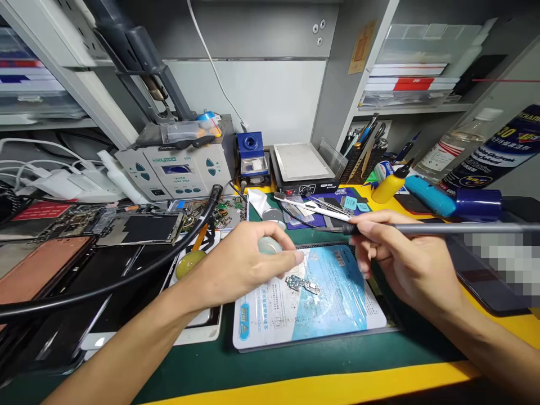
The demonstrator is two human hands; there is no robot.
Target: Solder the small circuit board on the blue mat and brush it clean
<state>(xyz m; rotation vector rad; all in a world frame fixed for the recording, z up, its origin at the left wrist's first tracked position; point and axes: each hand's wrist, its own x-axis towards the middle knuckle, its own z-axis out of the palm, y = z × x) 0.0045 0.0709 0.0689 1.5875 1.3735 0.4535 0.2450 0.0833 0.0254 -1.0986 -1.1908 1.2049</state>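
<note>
A small dark circuit board (302, 284) lies on a blue and white printed package (337, 315) on the green mat. Above the package's upper left, my left hand (248, 253) curls round a small round translucent container (269, 245), thumb and fingers around its sides. My right hand (396, 247) grips a thin black soldering iron (447, 228), held level, its front end pointing left over the package's top edge. The tip of the iron is hard to make out against the tools behind it.
Phones and boards cover the left, crossed by a thick black hose (169, 253). Behind stand a soldering station (181, 171), a blue iron stand (251, 154) and a flat heating plate (304, 163). At right are a yellow bottle (388, 185), a clear bottle (453, 143) and spray cans.
</note>
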